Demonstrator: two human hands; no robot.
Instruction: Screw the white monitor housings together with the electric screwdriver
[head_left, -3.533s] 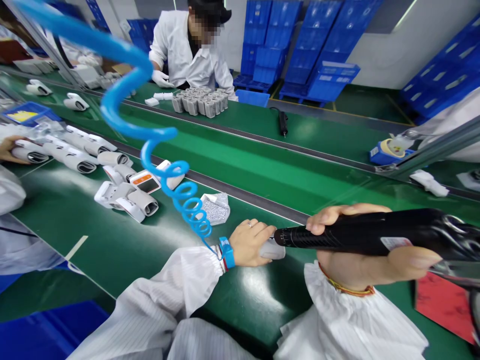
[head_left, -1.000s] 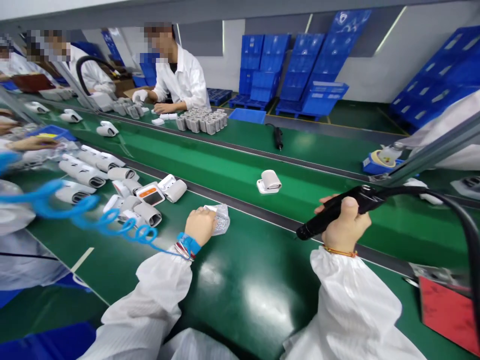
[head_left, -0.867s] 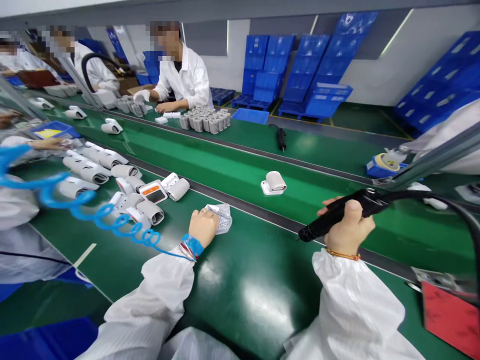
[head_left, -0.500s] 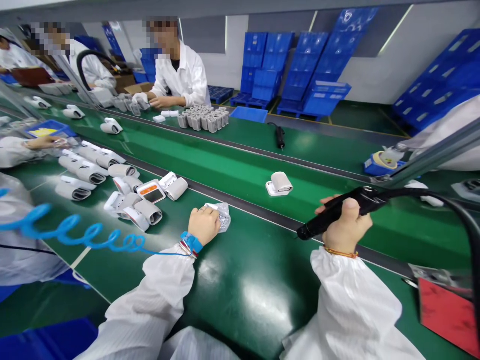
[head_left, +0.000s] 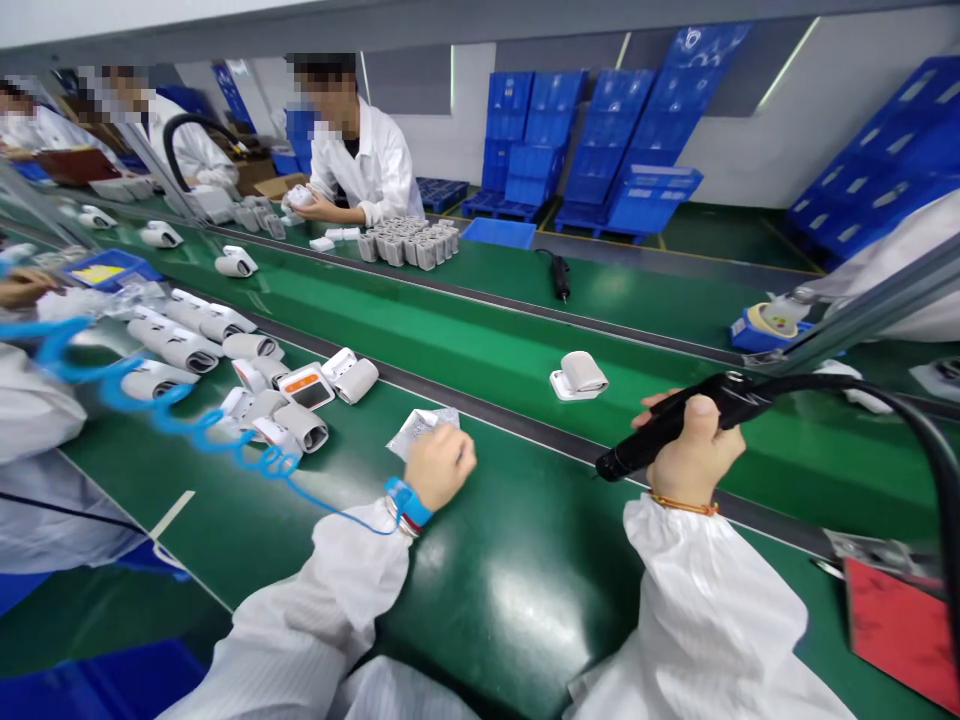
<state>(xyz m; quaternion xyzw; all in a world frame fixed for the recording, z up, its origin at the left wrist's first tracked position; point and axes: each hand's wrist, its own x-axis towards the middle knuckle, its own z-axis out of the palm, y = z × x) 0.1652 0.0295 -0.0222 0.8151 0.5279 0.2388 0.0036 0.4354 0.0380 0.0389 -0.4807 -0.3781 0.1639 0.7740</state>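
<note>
My right hand [head_left: 694, 448] is wrapped round a black electric screwdriver [head_left: 679, 421], its tip pointing down-left above the green bench. My left hand [head_left: 440, 464] is closed in a pinch just to the right of a small clear bag of screws [head_left: 414, 430]; what the fingers hold is too small to make out. A blue wrist strap [head_left: 405, 500] with a coiled blue cord [head_left: 176, 420] sits on my left wrist. A white device [head_left: 580, 376] rides on the green conveyor belt [head_left: 480, 340] beyond my hands.
Several white devices [head_left: 285, 395] lie grouped at the left of the bench. A red mat [head_left: 900, 625] is at the right. Across the belt a person in a white coat [head_left: 367, 165] works beside grey parts [head_left: 409, 243]. Blue crates [head_left: 585, 140] are stacked behind.
My left hand has lifted off the screw bag and moved right, fingers pinched. The white device on the belt has travelled further right. The right hand stays put with the screwdriver.
</note>
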